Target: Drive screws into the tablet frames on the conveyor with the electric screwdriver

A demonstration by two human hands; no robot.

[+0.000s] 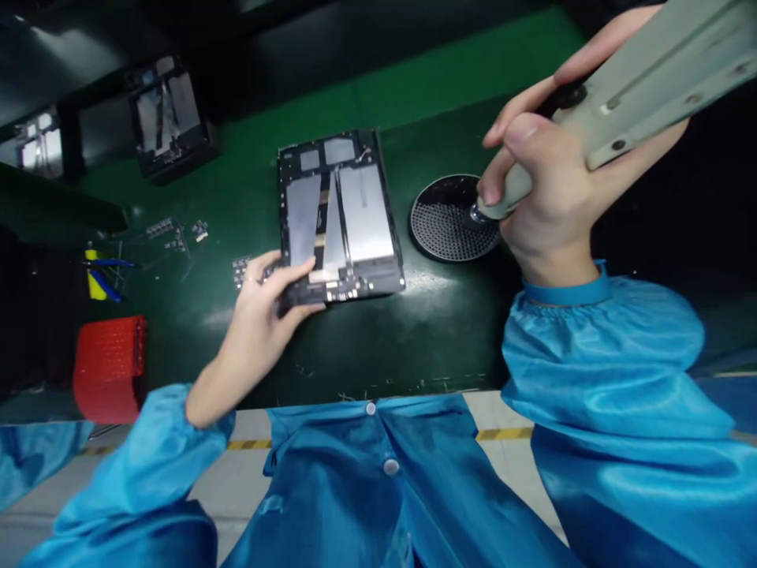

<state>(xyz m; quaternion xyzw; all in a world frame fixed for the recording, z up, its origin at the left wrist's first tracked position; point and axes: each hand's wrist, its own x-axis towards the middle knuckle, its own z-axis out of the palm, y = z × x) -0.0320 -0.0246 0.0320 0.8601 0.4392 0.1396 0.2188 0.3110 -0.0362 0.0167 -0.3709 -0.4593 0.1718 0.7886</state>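
The left hand (257, 304) grips the near left corner of the opened device (367, 217) on the green bench (355, 355). The right hand (553, 170) holds a power screwdriver (656, 87), tip at the round dotted tray (443, 235).

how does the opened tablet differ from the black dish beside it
Shape: the opened tablet is rectangular, the black dish round. Size: the opened tablet looks larger than the black dish. Surface: the opened tablet shows broad silver panels, the black dish a grid of small dots. Contact: the left hand holds the opened tablet's corner; the right hand points a tool at the black dish.
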